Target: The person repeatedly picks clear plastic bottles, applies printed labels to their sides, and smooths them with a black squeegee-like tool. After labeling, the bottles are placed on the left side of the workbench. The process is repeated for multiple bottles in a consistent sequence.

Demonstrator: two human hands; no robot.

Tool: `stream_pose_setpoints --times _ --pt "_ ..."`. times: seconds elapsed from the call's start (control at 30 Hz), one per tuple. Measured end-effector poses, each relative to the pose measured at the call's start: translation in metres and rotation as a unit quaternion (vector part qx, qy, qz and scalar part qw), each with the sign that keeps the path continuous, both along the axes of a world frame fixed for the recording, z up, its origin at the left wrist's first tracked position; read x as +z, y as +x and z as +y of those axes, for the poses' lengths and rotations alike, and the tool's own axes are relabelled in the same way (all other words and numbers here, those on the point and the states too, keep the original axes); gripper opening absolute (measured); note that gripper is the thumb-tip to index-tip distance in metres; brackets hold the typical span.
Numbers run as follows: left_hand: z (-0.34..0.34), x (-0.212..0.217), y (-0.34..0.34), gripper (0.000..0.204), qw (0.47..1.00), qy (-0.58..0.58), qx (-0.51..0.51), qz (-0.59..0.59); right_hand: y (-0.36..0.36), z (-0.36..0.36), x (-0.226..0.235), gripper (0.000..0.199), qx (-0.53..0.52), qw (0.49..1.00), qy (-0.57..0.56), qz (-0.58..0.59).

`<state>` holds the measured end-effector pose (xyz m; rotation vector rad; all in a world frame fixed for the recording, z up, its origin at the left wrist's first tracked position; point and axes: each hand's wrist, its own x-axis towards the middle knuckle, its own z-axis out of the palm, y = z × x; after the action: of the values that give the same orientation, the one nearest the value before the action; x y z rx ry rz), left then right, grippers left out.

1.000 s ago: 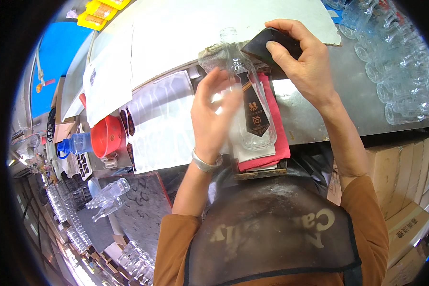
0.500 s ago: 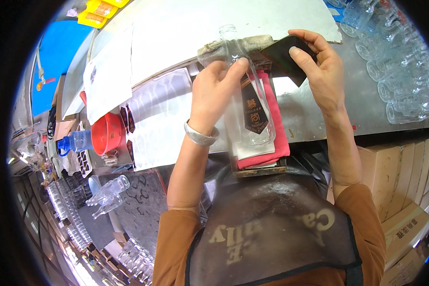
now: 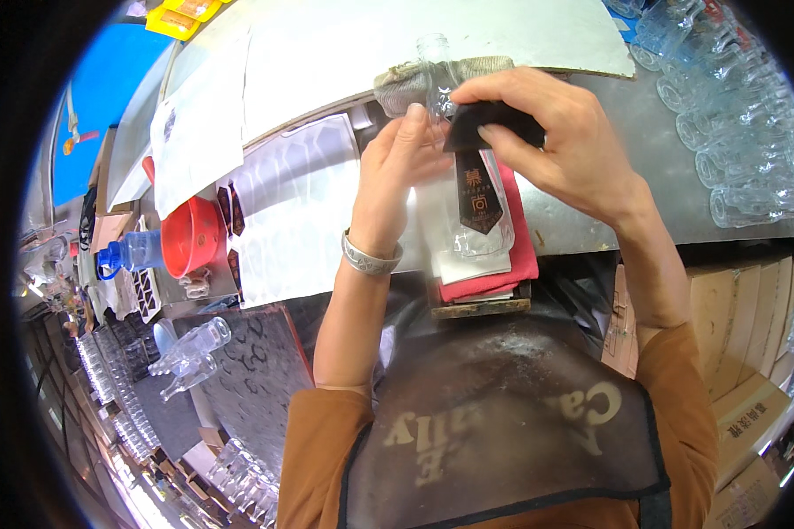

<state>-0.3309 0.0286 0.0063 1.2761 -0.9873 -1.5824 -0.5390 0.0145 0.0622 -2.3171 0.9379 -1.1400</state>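
A clear glass bottle [image 3: 436, 63] lies on its back, its neck on a rolled grey cloth [image 3: 400, 85] and its base toward me. On its body is a dark, tie-shaped label [image 3: 477, 196] with orange print. Under the bottle are white sheets [image 3: 441, 238] and a red cloth [image 3: 522, 231] on a narrow wooden stand [image 3: 481, 306]. My right hand [image 3: 560, 141] grips a flat black scraper [image 3: 494, 123] over the upper part of the label. Beside the bottle's left side, my left hand [image 3: 395, 172] is open, fingers stretched and slightly blurred; whether it touches the glass I cannot tell.
A sheet of dark labels [image 3: 295, 203] lies to the left, by a red bowl [image 3: 191, 238] and a blue-capped plastic bottle [image 3: 137, 251]. Many glass bottles [image 3: 732, 163] stand at the right. Cardboard boxes [image 3: 723, 317] are below the table there. Two bottles [image 3: 194, 348] lie at lower left.
My right hand has brought the black scraper left, from beside the bottle to over its label. My left hand has let go of the bottle, its fingers now stretched beside it.
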Motion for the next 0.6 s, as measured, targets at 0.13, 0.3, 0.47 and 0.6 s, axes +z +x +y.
stream_pose_setpoints --times 0.13,0.3,0.47,0.6 --pt "0.014 0.009 0.002 0.06 0.999 -0.031 0.015 0.011 0.005 -0.014 0.005 0.034 -0.021 0.989 -0.146 0.013" --pt "0.049 0.007 0.022 0.065 0.995 -0.085 0.032 -0.029 0.011 0.053 0.006 0.032 0.179 0.981 0.036 0.063" --pt "0.077 0.005 0.016 0.114 0.93 -0.278 -0.125 -0.207 0.006 -0.009 -0.001 0.025 -0.033 0.998 -0.04 0.036" --pt "0.084 -0.004 0.001 0.115 0.867 -0.352 -0.102 -0.337 0.007 0.02 -0.007 0.025 0.048 0.996 -0.068 0.027"
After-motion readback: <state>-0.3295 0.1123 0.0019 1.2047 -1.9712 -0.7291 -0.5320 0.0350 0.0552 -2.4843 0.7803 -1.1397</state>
